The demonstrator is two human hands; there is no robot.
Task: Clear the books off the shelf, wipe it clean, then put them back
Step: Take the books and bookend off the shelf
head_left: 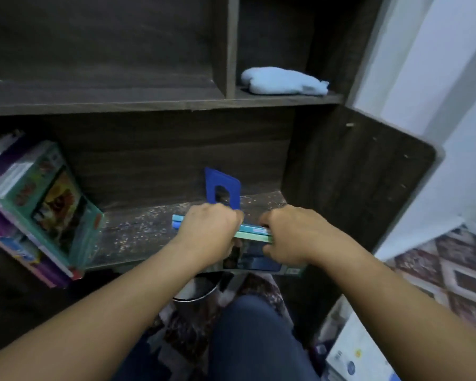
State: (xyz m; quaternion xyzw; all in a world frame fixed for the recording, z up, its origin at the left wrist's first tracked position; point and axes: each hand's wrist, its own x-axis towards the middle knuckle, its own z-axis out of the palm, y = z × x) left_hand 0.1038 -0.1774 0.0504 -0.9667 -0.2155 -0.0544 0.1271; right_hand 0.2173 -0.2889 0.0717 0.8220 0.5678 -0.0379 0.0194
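Faces a dark wooden shelf (138,237), its lower board speckled with dust. Grips a thin stack of books (254,232) in both hands: left hand (209,229) curled round the left part, right hand (289,235) clamped on the right end. Holds the stack at the shelf's near edge, between the hands, long axis running left to right. Shows teal and pale-green edges above a dark glossy cover. Leaves a blue bookend (223,188) upright just behind, more books (47,204) leaning at far left, a pale blue cloth (283,81) in the upper right compartment.
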